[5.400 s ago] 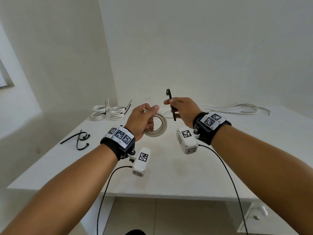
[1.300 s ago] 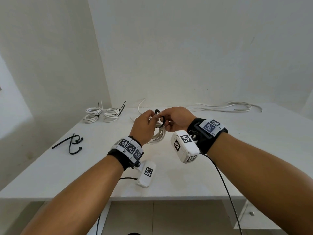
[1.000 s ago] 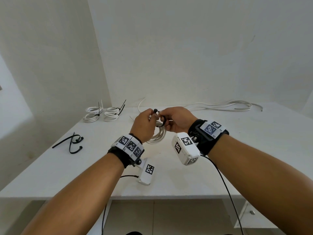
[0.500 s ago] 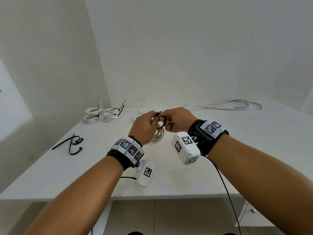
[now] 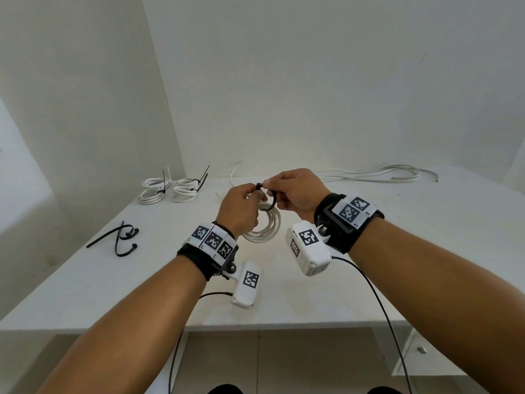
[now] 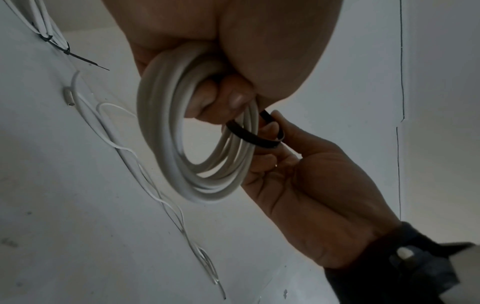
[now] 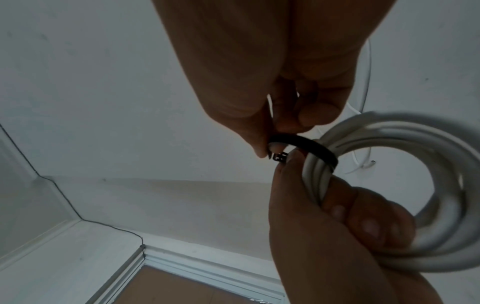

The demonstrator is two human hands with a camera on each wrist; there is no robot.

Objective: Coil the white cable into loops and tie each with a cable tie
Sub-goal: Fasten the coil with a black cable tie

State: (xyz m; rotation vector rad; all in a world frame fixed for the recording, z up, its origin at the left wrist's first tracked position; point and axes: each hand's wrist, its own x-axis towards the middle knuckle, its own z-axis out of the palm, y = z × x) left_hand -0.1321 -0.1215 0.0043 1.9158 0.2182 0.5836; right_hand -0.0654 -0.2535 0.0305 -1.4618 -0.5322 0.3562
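White cable coil (image 5: 265, 227), held above the tabletop (image 5: 426, 237) near its centre, sits in the left hand (image 5: 240, 209) grip, fingers curled through its loops, with a black cable tie (image 5: 272, 199) looped round its upper right strands and pinched by the right hand (image 5: 295, 194).

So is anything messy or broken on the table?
Nothing looks broken. The only untidy bit is the loose white cable sprawled uncoiled along the back of the table, while two tied coils sit neatly at the back left.
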